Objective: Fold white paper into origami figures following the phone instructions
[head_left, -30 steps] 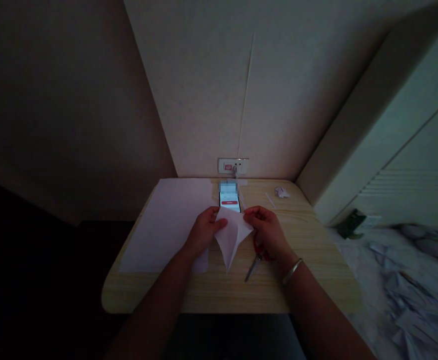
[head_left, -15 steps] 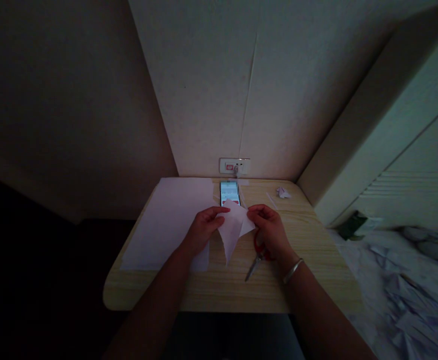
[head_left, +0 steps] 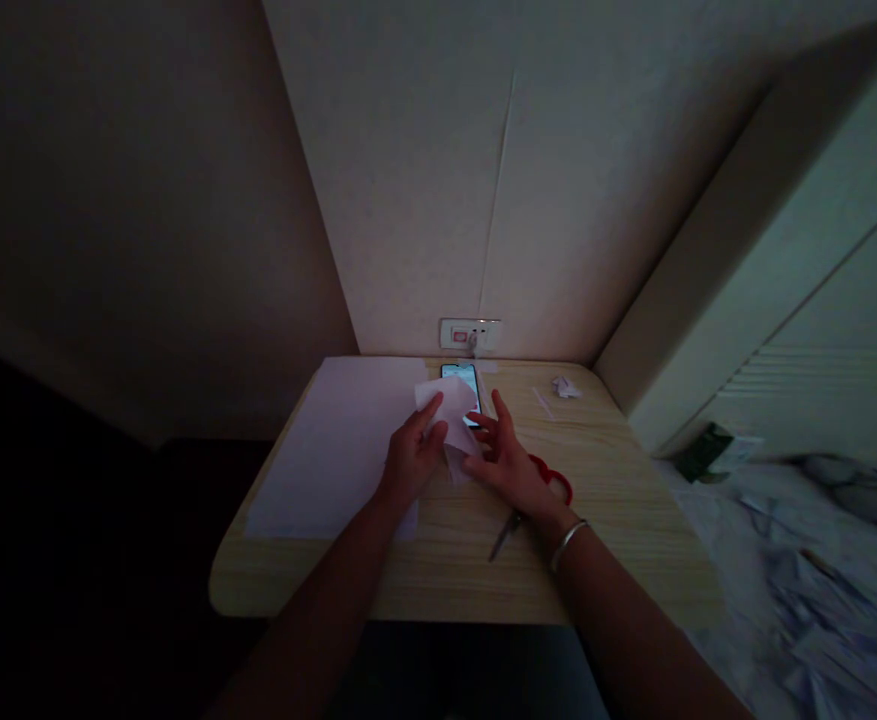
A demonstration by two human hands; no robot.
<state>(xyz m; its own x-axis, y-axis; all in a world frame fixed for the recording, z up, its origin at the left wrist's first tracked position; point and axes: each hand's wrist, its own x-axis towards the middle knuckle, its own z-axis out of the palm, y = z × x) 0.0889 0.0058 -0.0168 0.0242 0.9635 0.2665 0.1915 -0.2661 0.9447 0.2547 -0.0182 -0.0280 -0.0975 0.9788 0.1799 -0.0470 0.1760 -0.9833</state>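
Observation:
Between my hands is a folded piece of white paper (head_left: 449,405), held up over the table and partly covering a lit phone (head_left: 470,378). My left hand (head_left: 413,455) pinches the paper at its left side between thumb and fingers. At the paper's lower right is my right hand (head_left: 505,460), its fingers spread and the thumb close to or touching the paper's lower edge. Red-handled scissors (head_left: 554,478) lie under my right wrist, blades pointing toward the front edge.
White paper sheets (head_left: 333,440) cover the left part of the wooden table (head_left: 618,520). A crumpled paper scrap (head_left: 565,387) lies at the back right, with thin strips near it. Behind the phone, a socket (head_left: 470,333) is set in the wall. Clutter lies at the far right.
The paper has been turned and looks more compact, shifted slightly left. My right hand has let its pinch go and spread its fingers, uncovering more of the scissors' handles.

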